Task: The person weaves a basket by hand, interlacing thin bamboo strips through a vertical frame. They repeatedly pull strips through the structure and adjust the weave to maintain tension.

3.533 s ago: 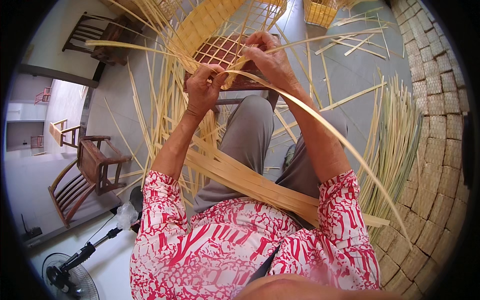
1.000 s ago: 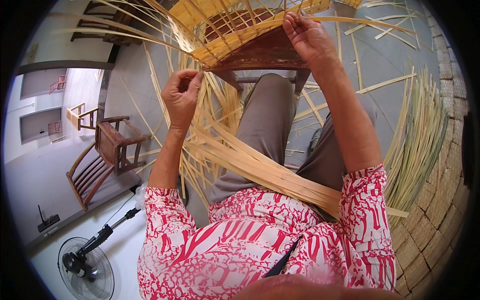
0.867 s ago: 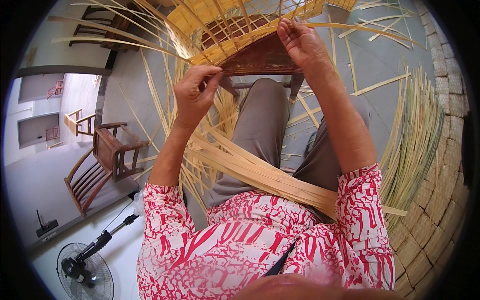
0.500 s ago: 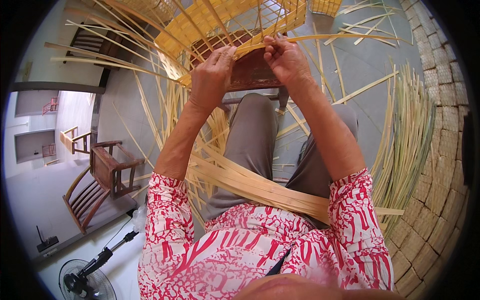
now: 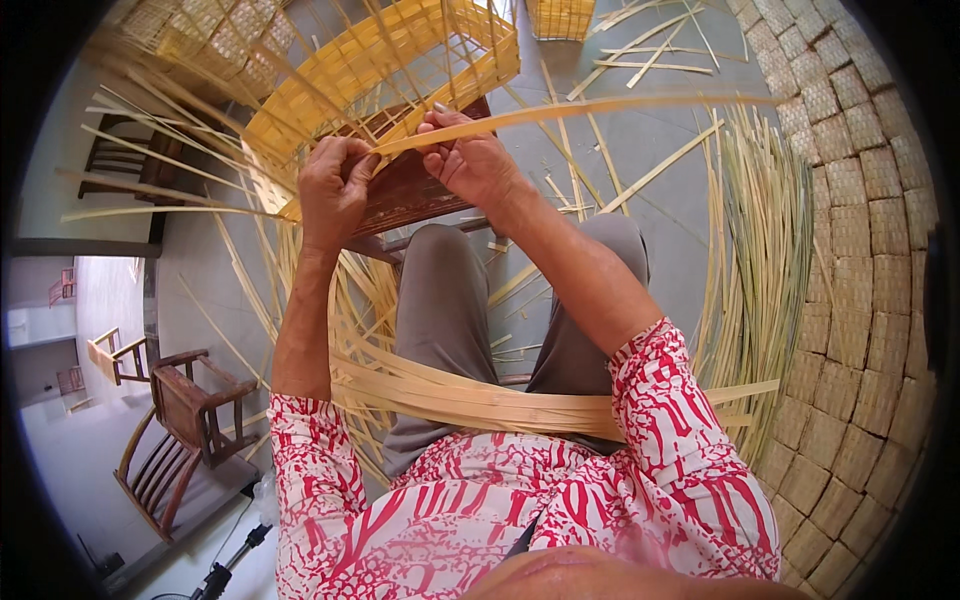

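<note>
A partly woven yellow bamboo basket (image 5: 345, 75), with long upright stakes sticking out, rests on a dark red wooden stool (image 5: 405, 200) in front of my knees. At its near edge my left hand (image 5: 335, 190) pinches a bamboo strip (image 5: 570, 112) between thumb and fingers. The strip's long free end reaches far to the right. Just right of that, my right hand (image 5: 465, 160) has its fingers curled about the same strip, palm partly turned up. Across my lap lies a bunch of flat pale bamboo strips (image 5: 480, 405).
Thin green-yellow bamboo splints (image 5: 755, 250) lie in a bundle on the right floor, beside stacked woven blocks (image 5: 850, 270). Loose strips (image 5: 660, 165) are scattered over the grey floor. A wooden chair (image 5: 190, 420) stands at left. Another yellow basket (image 5: 558, 18) is at the far side.
The view has shifted, so basket and hands appear further left. Both hands remain at the basket's near edge; the right hand has turned, showing more palm beneath the strip.
</note>
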Demonstrator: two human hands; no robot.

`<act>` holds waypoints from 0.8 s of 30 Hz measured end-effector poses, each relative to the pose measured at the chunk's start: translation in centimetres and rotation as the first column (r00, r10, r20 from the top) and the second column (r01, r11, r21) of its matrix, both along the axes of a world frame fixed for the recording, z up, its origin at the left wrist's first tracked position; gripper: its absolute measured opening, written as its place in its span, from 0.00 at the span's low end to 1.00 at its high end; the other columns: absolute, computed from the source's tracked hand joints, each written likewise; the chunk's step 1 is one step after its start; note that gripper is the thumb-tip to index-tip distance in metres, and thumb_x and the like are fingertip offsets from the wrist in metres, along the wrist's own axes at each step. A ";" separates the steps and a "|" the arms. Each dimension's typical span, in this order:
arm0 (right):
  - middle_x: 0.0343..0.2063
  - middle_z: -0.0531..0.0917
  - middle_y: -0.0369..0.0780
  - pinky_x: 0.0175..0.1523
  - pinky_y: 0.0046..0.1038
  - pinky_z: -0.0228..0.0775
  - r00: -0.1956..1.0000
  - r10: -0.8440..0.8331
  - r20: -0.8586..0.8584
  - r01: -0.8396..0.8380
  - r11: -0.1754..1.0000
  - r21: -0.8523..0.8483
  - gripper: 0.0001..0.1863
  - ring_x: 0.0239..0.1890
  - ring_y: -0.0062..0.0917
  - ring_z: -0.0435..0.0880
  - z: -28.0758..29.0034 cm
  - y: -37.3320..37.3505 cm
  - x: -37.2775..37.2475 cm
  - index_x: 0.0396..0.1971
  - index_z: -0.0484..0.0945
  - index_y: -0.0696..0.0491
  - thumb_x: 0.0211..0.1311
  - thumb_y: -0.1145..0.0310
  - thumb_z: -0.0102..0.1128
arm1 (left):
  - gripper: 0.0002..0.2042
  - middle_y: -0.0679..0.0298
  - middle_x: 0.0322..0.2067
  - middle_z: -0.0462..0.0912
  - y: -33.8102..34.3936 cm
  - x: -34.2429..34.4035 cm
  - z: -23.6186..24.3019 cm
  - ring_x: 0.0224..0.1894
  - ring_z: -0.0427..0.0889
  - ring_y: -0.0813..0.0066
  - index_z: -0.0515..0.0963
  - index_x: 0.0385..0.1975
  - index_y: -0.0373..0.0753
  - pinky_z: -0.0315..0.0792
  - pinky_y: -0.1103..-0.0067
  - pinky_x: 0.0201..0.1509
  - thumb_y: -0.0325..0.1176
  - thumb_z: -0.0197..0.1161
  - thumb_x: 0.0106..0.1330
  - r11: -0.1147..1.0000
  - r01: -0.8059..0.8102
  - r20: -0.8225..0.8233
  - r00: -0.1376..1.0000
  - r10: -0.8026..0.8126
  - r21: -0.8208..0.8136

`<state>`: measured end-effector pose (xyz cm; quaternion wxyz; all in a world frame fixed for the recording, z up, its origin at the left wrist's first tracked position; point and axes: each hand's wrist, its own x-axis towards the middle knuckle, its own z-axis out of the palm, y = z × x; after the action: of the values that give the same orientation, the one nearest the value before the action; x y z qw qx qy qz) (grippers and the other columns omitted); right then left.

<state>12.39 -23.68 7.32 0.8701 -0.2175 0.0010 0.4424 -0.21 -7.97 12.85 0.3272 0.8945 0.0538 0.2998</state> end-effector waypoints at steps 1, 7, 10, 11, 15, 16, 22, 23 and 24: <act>0.42 0.86 0.39 0.40 0.24 0.81 0.992 0.073 0.100 -0.078 0.996 0.049 0.11 0.41 0.23 0.86 -0.1 0.3 0.6 0.47 0.79 0.56 0.73 0.65 0.58 | 0.04 0.58 0.29 0.79 0.3 -0.2 0.3 0.31 0.81 0.63 0.79 0.32 0.34 0.74 0.73 0.36 0.23 0.68 0.61 0.999 0.052 -0.003 0.999 -0.052 -0.012; 0.59 0.79 0.40 0.63 0.27 0.71 0.663 0.143 0.734 -0.142 0.988 -0.064 0.28 0.58 0.24 0.79 3.9 0.4 0.3 0.66 0.69 0.57 0.71 0.62 0.61 | 0.05 0.66 0.30 0.76 1.2 0.5 0.7 0.31 0.74 0.78 0.79 0.34 0.35 0.69 0.80 0.35 0.25 0.69 0.64 0.977 0.208 0.016 0.978 -0.207 -0.040; 0.56 0.80 0.38 0.63 0.27 0.69 0.566 0.194 0.801 -0.152 0.980 -0.130 0.27 0.57 0.22 0.78 4.4 0.4 0.4 0.65 0.71 0.57 0.69 0.65 0.63 | 0.05 0.67 0.30 0.76 1.6 0.2 0.6 0.31 0.74 0.80 0.79 0.34 0.35 0.69 0.81 0.34 0.26 0.70 0.64 0.970 0.225 -0.019 0.974 -0.227 -0.092; 0.54 0.80 0.38 0.63 0.26 0.69 0.536 0.211 0.817 -0.173 0.975 -0.139 0.26 0.56 0.21 0.78 4.6 0.5 0.7 0.64 0.71 0.56 0.69 0.65 0.63 | 0.06 0.67 0.30 0.76 1.8 0.2 0.7 0.31 0.74 0.81 0.79 0.34 0.35 0.69 0.82 0.34 0.26 0.71 0.65 0.974 0.207 -0.020 0.978 -0.210 -0.087; 0.41 0.82 0.34 0.50 0.21 0.76 0.386 0.149 0.910 0.073 0.979 -0.191 0.14 0.43 0.16 0.81 4.1 0.5 0.0 0.48 0.80 0.56 0.67 0.66 0.67 | 0.07 0.63 0.29 0.78 1.6 0.4 0.4 0.31 0.79 0.73 0.81 0.34 0.35 0.74 0.78 0.36 0.28 0.72 0.62 0.971 0.177 -0.038 0.982 -0.185 -0.162; 0.39 0.82 0.34 0.47 0.20 0.77 0.345 0.137 0.929 0.146 0.969 -0.197 0.13 0.40 0.14 0.81 4.8 0.3 -1.0 0.45 0.82 0.57 0.67 0.66 0.67 | 0.07 0.63 0.29 0.78 1.5 0.5 0.1 0.31 0.79 0.74 0.81 0.35 0.35 0.74 0.78 0.36 0.28 0.72 0.63 0.972 0.174 -0.035 0.983 -0.182 -0.159; 0.35 0.86 0.38 0.44 0.23 0.75 0.111 -0.055 0.992 0.600 0.800 -0.023 0.12 0.39 0.23 0.83 3.6 0.7 -2.7 0.38 0.84 0.60 0.72 0.65 0.60 | 0.05 0.64 0.30 0.79 1.6 0.8 -1.0 0.27 0.79 0.78 0.81 0.35 0.35 0.73 0.80 0.31 0.26 0.70 0.64 0.965 0.190 -0.027 0.980 -0.198 -0.183; 0.35 0.86 0.39 0.42 0.23 0.76 0.213 -0.080 0.974 0.611 0.789 -0.069 0.13 0.38 0.25 0.84 3.3 1.0 -2.9 0.37 0.84 0.61 0.72 0.65 0.60 | 0.05 0.64 0.30 0.79 1.6 0.7 -1.0 0.27 0.79 0.79 0.81 0.35 0.35 0.73 0.80 0.30 0.25 0.70 0.64 0.959 0.190 -0.041 0.978 -0.203 -0.212; 0.34 0.86 0.41 0.40 0.23 0.77 0.307 -0.102 0.946 0.617 0.778 -0.117 0.14 0.37 0.26 0.86 3.0 1.2 -3.0 0.36 0.84 0.61 0.72 0.65 0.59 | 0.04 0.64 0.29 0.79 1.5 0.7 -1.0 0.26 0.79 0.79 0.81 0.35 0.35 0.73 0.81 0.30 0.25 0.70 0.64 0.953 0.192 -0.035 0.978 -0.206 -0.236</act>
<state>9.43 -22.49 10.37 0.7238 -0.6143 -0.3134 0.0215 0.47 -6.45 11.86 0.4558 0.8597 0.0077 0.2303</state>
